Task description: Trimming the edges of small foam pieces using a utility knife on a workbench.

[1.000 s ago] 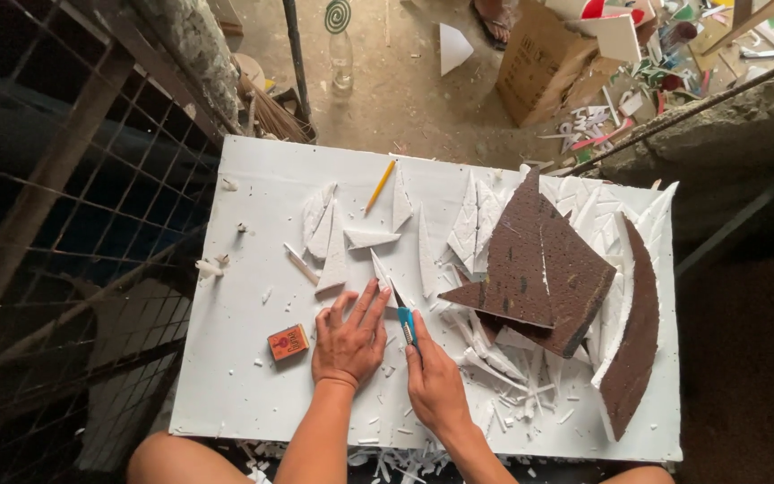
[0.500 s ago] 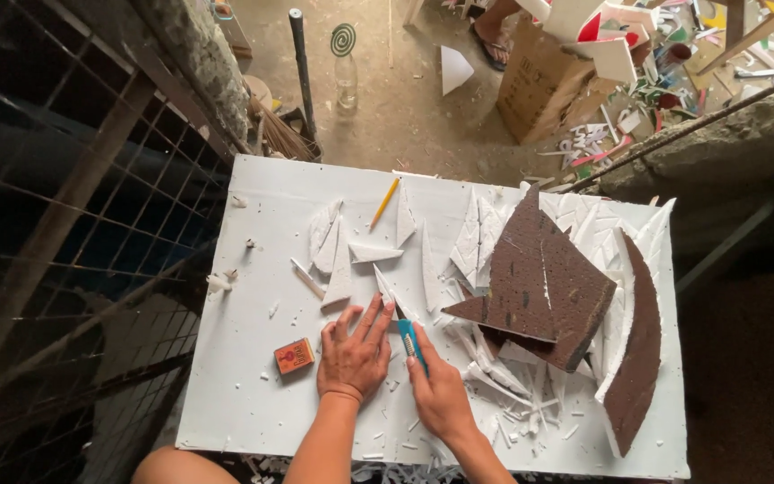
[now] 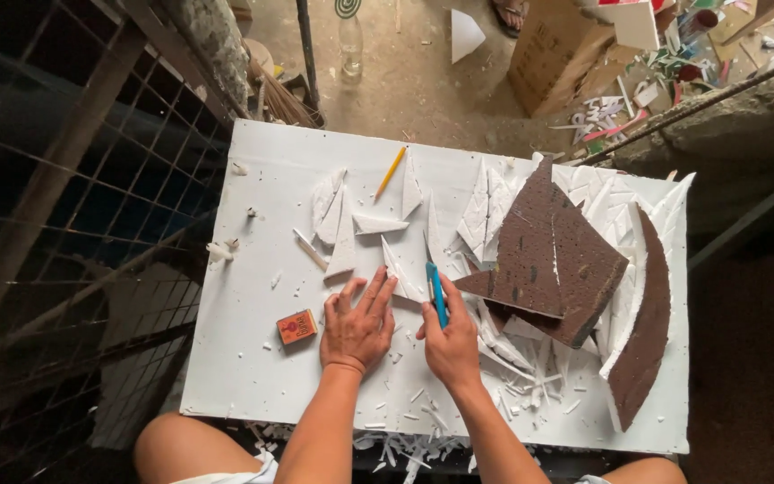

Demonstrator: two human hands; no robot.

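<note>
My left hand (image 3: pixel 357 324) lies flat, fingers spread, on the white board (image 3: pixel 253 358), pressing down a thin white foam piece (image 3: pixel 399 269). In my right hand (image 3: pixel 451 341) I grip a blue craft knife (image 3: pixel 435 291) with its tip at that piece's right edge. Just left of my left hand sits a small orange box (image 3: pixel 297 326). Several pointed white foam cut-outs (image 3: pixel 344 233) lie beyond my hands, with a yellow pencil (image 3: pixel 390 172) above them.
Brown-faced foam sheets (image 3: pixel 548 255) and a curved brown strip (image 3: pixel 647 336) lie to the right over white offcuts. Scraps litter the board's near edge. A wire fence (image 3: pixel 73 224) stands at left. Beyond the board are a plastic bottle (image 3: pixel 349 45) and a cardboard box (image 3: pixel 553 58).
Both hands stay on the same foam piece. My left fingers have spread a little wider and the knife hand has shifted slightly; the view has drifted.
</note>
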